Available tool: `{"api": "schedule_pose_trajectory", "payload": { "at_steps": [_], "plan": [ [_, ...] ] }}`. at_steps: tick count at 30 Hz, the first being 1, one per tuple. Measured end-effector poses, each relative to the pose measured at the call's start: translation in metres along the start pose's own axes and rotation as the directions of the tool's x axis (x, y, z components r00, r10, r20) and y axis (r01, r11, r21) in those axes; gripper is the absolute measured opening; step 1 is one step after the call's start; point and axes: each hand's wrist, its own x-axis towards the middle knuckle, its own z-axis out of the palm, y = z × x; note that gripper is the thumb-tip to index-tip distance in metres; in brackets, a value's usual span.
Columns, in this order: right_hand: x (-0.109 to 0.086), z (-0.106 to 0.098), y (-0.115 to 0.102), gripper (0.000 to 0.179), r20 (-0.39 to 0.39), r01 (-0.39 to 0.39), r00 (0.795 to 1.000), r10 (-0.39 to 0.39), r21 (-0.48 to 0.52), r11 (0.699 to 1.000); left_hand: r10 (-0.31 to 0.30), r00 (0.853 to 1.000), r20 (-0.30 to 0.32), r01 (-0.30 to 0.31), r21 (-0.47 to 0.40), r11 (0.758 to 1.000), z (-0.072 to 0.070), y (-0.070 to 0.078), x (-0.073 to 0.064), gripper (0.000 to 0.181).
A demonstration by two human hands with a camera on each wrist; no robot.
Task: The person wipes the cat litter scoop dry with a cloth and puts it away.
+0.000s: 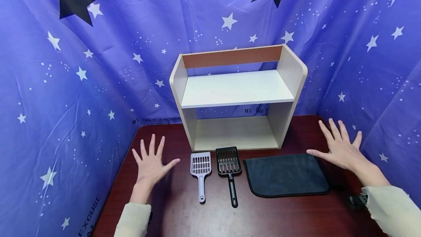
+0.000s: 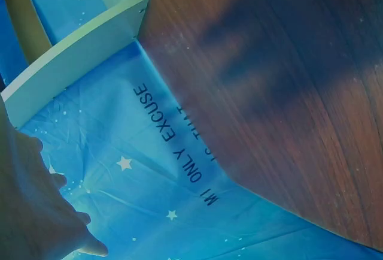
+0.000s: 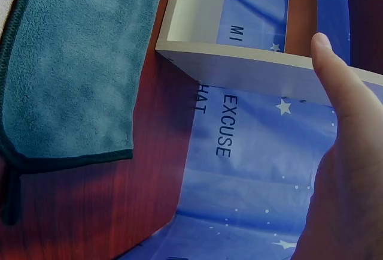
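My left hand [image 1: 151, 167] is spread over the left part of the table, fingers straight and holding nothing. To its right lies a light purple slotted litter scoop [image 1: 201, 167], handle toward me. Beside that is a black litter scoop [image 1: 229, 162], also with its handle toward me. My right hand [image 1: 343, 151] is spread at the right, empty, just beyond the corner of a dark mat [image 1: 286, 175] with black edging. In the right wrist view, the mat [image 3: 84, 62] looks fuzzy, and the right thumb [image 3: 335, 80] overlaps the shelf's side panel.
A two-tier shelf [image 1: 237, 89] with pale side panels stands at the back of the dark red wooden table [image 1: 184, 215], behind the scoops. Blue curtains [image 1: 108, 83] with stars hang around the back and sides. The left wrist view shows the table's edge against the curtain [image 2: 125, 140].
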Motion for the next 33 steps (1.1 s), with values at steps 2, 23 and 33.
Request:
{"api": "schedule_pose_trajectory", "payload": {
  "at_steps": [2, 23, 33],
  "plan": [
    [0.000, 0.001, 0.000, 0.117, -0.001, 0.000, 1.000, 0.000, 0.004, 1.000, 0.000, 1.000, 0.000, 0.000, -0.006, 1.000, 0.000, 0.001, -0.002, 0.107],
    [-0.005, 0.008, -0.001, 0.115, -0.005, 0.030, 1.000, -0.030, 0.020, 0.999, 0.008, 1.000, -0.017, -0.009, -0.047, 0.999, 0.011, 0.013, -0.015, 0.107],
    [-0.008, 0.014, 0.002, 0.105, -0.086, 0.128, 0.988, -0.127, 0.008, 0.992, 0.018, 1.000, -0.003, -0.019, -0.045, 0.999, 0.015, 0.022, -0.020, 0.107]
  ]
}}
